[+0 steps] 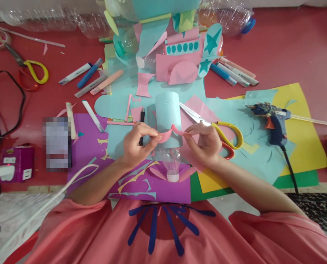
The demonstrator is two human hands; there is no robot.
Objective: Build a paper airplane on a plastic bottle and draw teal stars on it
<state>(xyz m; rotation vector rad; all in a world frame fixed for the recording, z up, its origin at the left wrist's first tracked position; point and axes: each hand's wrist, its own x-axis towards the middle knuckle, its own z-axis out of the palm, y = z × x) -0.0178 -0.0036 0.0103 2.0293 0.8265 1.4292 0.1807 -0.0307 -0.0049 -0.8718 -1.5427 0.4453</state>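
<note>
My left hand [137,145] and my right hand [204,143] each pinch one end of a curved pink paper strip [169,133]. The strip arches over a clear plastic bottle [172,161] wrapped in light blue paper [167,110]. The bottle lies with its white cap [173,178] pointing towards me. Yellow-handled scissors [223,132] lie just behind my right hand. A black pen [142,119] lies behind my left hand.
A blue glue gun [273,119] rests on yellow and blue paper at the right, its cord running towards me. A paper-covered bottle model [179,55] stands at the back. Markers [92,75], a second pair of scissors [33,68], a purple power strip [16,163] and cables lie left.
</note>
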